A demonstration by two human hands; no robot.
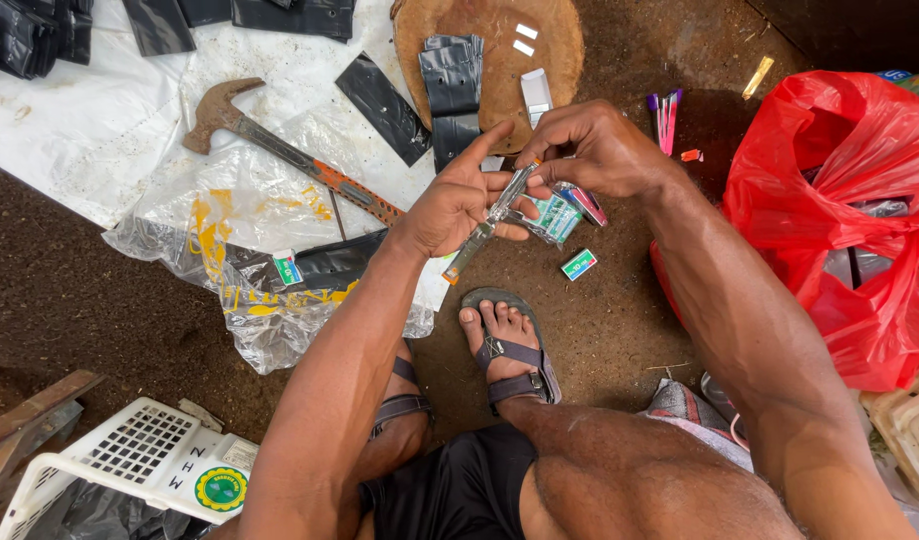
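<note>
Razor holder (487,224), slim metal with orange tips, sits across the left hand (457,205), pinched by thumb and fingers above the sandalled foot (504,345). Right hand (594,150) grips its top end. Hammer (289,150) lies on plastic sheet (89,120), well left.

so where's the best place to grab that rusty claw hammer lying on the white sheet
Probably the orange and grey grip end of the rusty claw hammer, taken from above. It lies flat on the white plastic sheet, handle running down-right toward the left hand, which is nearest. The head end points away, up-left.
</note>
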